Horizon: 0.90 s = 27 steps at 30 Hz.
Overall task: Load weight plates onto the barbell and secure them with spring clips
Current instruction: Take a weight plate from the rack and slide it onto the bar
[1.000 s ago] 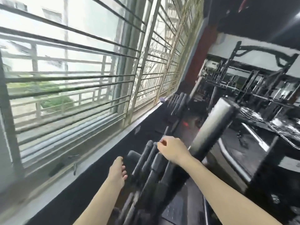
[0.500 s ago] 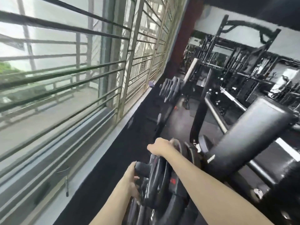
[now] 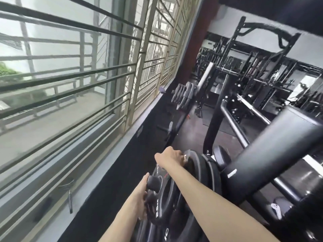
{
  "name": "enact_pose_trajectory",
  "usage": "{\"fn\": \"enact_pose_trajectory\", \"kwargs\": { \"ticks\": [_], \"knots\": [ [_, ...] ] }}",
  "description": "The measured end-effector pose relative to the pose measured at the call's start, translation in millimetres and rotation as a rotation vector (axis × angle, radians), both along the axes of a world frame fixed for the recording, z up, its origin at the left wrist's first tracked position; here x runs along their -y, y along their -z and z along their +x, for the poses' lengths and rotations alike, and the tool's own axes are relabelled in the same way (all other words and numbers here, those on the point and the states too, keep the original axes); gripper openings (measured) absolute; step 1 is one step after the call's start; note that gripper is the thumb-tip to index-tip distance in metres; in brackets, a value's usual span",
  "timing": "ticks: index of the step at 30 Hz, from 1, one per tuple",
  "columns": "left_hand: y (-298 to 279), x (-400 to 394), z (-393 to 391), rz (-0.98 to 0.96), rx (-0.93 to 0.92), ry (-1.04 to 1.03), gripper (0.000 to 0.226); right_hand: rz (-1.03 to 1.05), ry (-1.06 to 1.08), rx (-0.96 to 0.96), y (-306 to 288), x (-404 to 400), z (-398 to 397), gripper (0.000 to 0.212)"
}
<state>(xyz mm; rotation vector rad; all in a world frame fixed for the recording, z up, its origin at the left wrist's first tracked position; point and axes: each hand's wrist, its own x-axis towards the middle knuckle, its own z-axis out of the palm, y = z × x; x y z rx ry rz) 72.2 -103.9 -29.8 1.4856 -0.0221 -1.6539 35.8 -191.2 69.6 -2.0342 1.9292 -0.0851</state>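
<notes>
Black weight plates (image 3: 208, 172) stand on edge on a black peg (image 3: 153, 182) low in the middle of the head view. My right hand (image 3: 170, 158) is closed over the top rim of the outermost plate (image 3: 163, 203). My left hand (image 3: 139, 198) grips the same plate's lower left side, beside the peg's end. A metal spring clip (image 3: 68, 185) lies on the window ledge to the left. A barbell (image 3: 251, 109) rests on a rack at the right.
A barred window (image 3: 70, 81) and its grey ledge run along the left. A thick black padded roller (image 3: 272, 154) crosses at the right. More plates (image 3: 183, 95) hang on a farther rack. Black racks fill the back right, with dark floor between.
The view has swung down and right, closer to the plates. My left hand has gone from hanging free to holding the plate's side. My right hand has stayed on the top rim.
</notes>
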Motion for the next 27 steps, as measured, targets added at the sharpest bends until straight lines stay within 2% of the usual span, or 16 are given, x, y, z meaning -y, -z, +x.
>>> {"fn": "enact_pose_trajectory", "kwargs": {
  "ticks": [2, 5, 7, 9, 12, 14, 15, 17, 18, 20, 24, 27],
  "knots": [
    [-14.3, -6.7, 1.1, -0.036, 0.001, -0.023, 0.06, -0.01, -0.023, 0.027, 2.8, -6.0, 2.7, 0.043],
    [-20.5, -2.8, 9.0, -0.036, 0.03, -0.002, 0.068, -0.033, -0.035, 0.11, 7.2, -5.6, 8.6, 0.039],
    [-18.7, -1.8, 11.2, -0.035, 0.074, 0.056, 0.068, 0.015, 0.004, 0.182, 6.4, -3.1, 12.5, 0.038],
    [-24.0, -7.3, 12.8, 0.028, 0.033, 0.044, 0.074, 0.085, 0.046, 0.212, 5.0, -0.5, 14.5, 0.038],
    [5.7, -1.7, 26.2, 0.021, 0.033, 0.025, 0.085, 0.147, 0.054, 0.179, 3.1, 4.0, 11.8, 0.028],
    [8.0, -5.8, 35.8, 0.043, 0.062, 0.046, 0.078, 0.184, 0.06, 0.211, 3.1, 6.5, 7.6, 0.019],
    [10.8, -8.3, 44.9, 0.015, 0.099, 0.033, 0.071, 0.189, 0.07, 0.24, 2.6, 5.1, 6.2, 0.023],
    [9.5, -7.1, 61.8, -0.033, 0.133, -0.029, 0.062, 0.209, 0.088, 0.332, 2.2, 3.3, 3.6, 0.039],
    [9.4, -5.0, 72.2, -0.067, 0.123, -0.079, 0.064, 0.225, 0.077, 0.404, 2.3, 4.3, 2.7, 0.04],
    [3.4, -3.1, 88.0, -0.105, 0.195, -0.234, 0.064, 0.252, 0.069, 0.527, -7.0, 0.4, 3.5, 0.034],
    [-25.9, -3.0, 105.3, -0.166, 0.279, -0.332, 0.069, 0.173, 0.053, 0.767, -39.4, -10.1, -0.2, 0.011],
    [-49.0, -11.0, 106.3, -0.255, 0.353, -0.35, 0.07, 0.185, 0.05, 0.955, -63.9, -26.4, -21.5, 0.02]
  ]
}}
